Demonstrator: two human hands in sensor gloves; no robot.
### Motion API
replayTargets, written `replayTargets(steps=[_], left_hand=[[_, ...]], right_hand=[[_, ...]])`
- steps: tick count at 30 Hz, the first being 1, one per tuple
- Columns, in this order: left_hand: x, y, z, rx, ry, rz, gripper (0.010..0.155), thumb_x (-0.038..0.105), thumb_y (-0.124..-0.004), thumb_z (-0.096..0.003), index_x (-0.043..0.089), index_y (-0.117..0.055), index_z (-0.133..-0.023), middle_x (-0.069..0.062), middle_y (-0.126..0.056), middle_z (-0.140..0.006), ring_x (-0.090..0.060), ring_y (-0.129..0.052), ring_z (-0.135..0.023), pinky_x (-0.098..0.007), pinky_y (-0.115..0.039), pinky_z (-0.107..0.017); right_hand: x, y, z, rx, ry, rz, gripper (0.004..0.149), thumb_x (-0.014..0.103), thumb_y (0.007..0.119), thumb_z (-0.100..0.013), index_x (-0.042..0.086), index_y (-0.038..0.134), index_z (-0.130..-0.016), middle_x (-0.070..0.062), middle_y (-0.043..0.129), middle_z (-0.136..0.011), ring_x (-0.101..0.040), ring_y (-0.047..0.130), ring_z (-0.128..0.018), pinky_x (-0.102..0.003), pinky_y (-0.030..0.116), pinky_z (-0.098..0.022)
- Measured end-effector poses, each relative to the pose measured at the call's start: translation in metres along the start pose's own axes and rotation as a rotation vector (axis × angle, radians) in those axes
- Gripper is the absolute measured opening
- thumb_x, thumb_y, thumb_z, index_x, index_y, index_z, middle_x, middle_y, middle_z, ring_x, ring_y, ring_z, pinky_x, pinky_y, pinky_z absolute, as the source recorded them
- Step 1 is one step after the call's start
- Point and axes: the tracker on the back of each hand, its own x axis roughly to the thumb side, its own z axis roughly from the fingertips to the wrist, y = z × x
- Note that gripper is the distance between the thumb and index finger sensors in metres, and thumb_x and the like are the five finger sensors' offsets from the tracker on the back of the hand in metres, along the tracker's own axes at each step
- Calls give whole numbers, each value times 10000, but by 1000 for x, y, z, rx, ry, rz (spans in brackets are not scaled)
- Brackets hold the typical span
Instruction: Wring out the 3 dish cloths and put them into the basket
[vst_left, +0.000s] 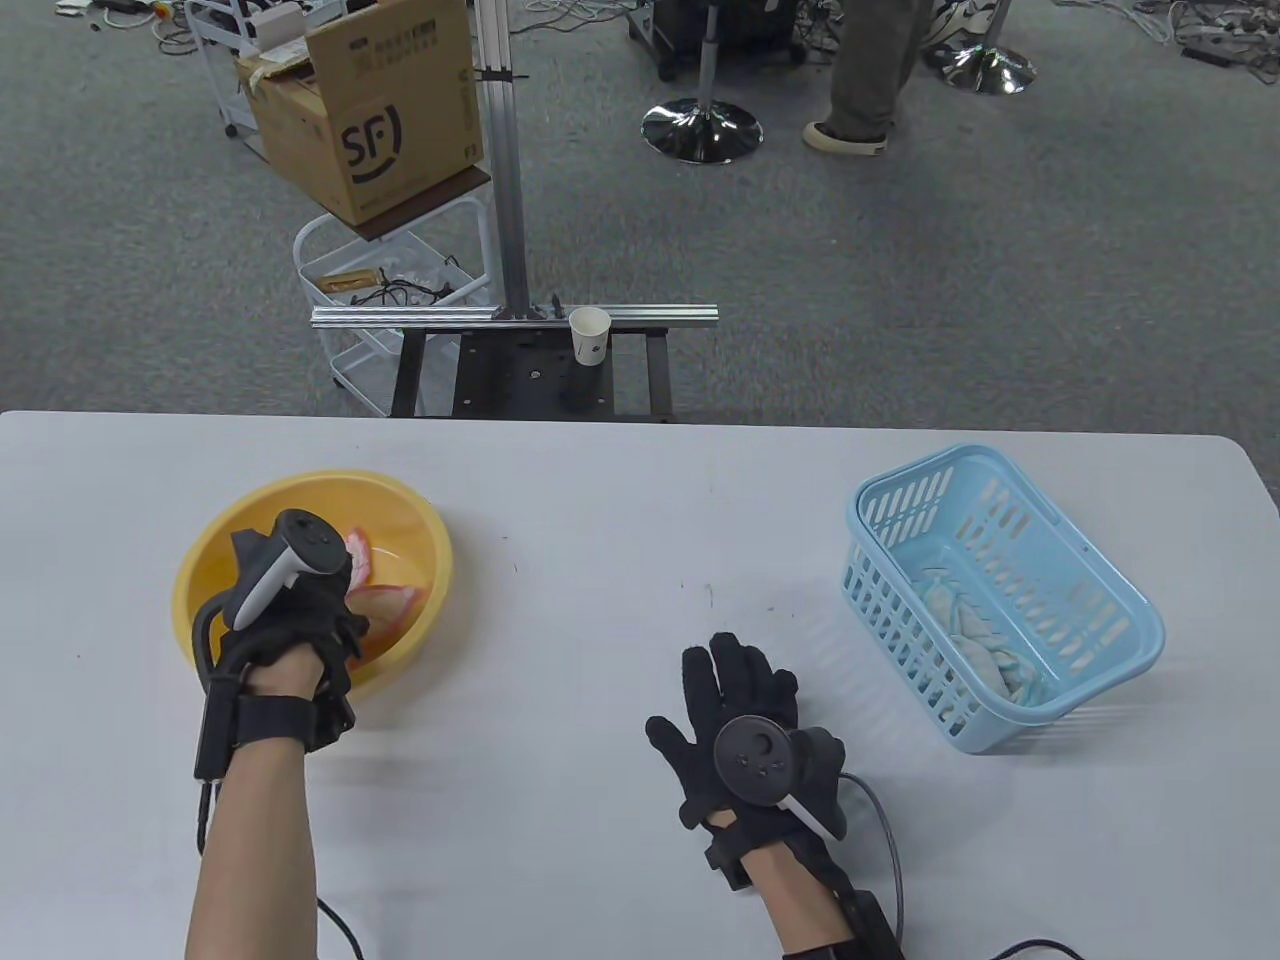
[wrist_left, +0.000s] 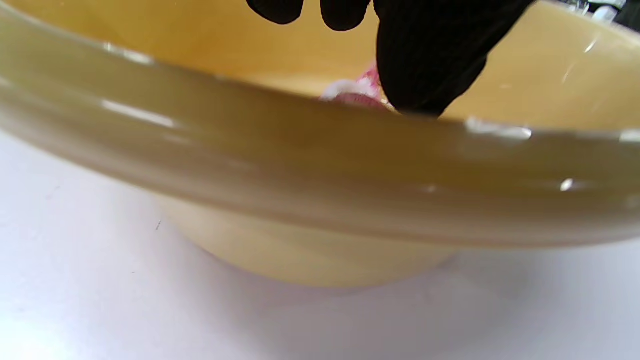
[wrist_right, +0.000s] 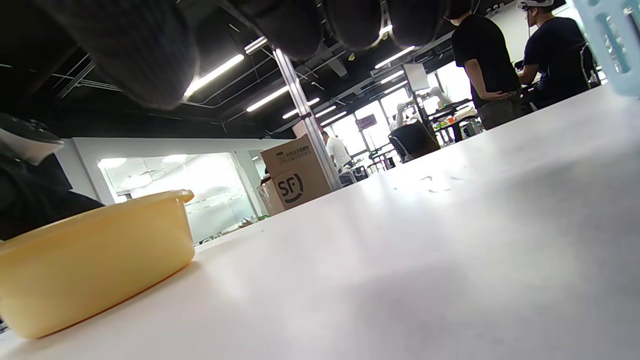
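While the right hand (vst_left: 740, 715) lies flat and spread on the smooth white table (vst_left: 600, 520), holding nothing, the left hand (vst_left: 290, 610) reaches into the round, glossy yellow plastic bowl (vst_left: 215, 560), touching a crumpled pink-and-white dish cloth (vst_left: 385, 600); its grip cannot be told. Farther right, 1 pale wrung cloth (vst_left: 975, 630) lies twisted in the slatted, light-blue plastic basket (vst_left: 1130, 610).

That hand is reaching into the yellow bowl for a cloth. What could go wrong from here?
The left hand is in the yellow bowl, reaching for a pink cloth. Lifted unwrung, it would likely drip across the table on the way to the blue basket. The bowl sits near the table's front edge, so a tug might tip it. The right hand rests flat, not steadying it.
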Motion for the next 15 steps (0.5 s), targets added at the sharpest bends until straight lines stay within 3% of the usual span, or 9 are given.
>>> replayTargets(steps=[15], left_hand=[[18,-5,-40,-187,65,-148,859,340,-897,-488,413,-321,-1121,99,-512,-1138,-290,-545,-1080,-573,-387,-826]], right_hand=[[-4,-1,0,7,6,-1,781,604,756,-516,146,470,-1080,-194,415,-1146,-515,488,-1029,-745,394,-688]])
